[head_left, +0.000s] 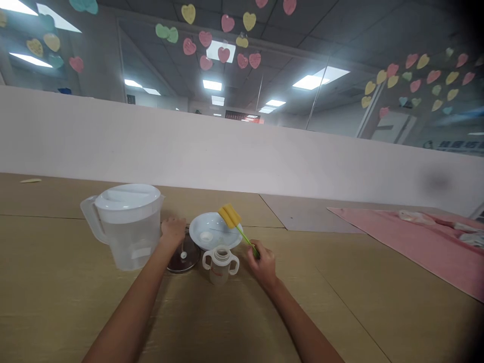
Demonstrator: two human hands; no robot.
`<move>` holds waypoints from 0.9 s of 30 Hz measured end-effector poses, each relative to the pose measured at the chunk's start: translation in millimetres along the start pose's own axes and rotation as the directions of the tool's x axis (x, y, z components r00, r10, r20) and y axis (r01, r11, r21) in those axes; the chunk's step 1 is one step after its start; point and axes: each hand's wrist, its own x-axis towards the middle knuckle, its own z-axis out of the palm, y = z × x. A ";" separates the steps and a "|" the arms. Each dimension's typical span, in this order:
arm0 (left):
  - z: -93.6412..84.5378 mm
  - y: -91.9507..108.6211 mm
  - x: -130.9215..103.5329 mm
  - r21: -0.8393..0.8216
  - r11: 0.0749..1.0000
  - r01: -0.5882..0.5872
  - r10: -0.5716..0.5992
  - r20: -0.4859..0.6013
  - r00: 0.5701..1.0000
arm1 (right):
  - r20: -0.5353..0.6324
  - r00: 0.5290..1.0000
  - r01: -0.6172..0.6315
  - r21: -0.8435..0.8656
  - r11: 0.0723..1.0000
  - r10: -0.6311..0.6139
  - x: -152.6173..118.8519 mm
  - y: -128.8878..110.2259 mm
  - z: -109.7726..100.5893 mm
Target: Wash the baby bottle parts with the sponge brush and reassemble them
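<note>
My right hand [262,262] grips the green handle of a bottle brush [245,236], its yellow sponge head [229,216] raised over the rim of a white bowl [194,239]. In front of the bowl stands a small clear baby bottle [220,267], upright and uncapped, with two white side handles. My left hand [174,232] is at the back edge of a dark round plate [189,263], fingers curled and largely hidden. Just below them, a small white round piece [183,255] on a thin tube shows over the plate.
Left of my left hand stands a large translucent lidded pitcher [132,227]. A pink cloth [416,247] with crumpled items on it covers the right side of the tan table [340,312]. A low white wall [227,151] with glass above closes off the back.
</note>
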 end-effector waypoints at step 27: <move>-35.2 63.6 -9.5 -0.681 0.624 -0.383 0.271 -0.272 0.923 | -0.025 0.999 0.021 -0.061 0.998 -0.022 -1.6 -1.2 0.3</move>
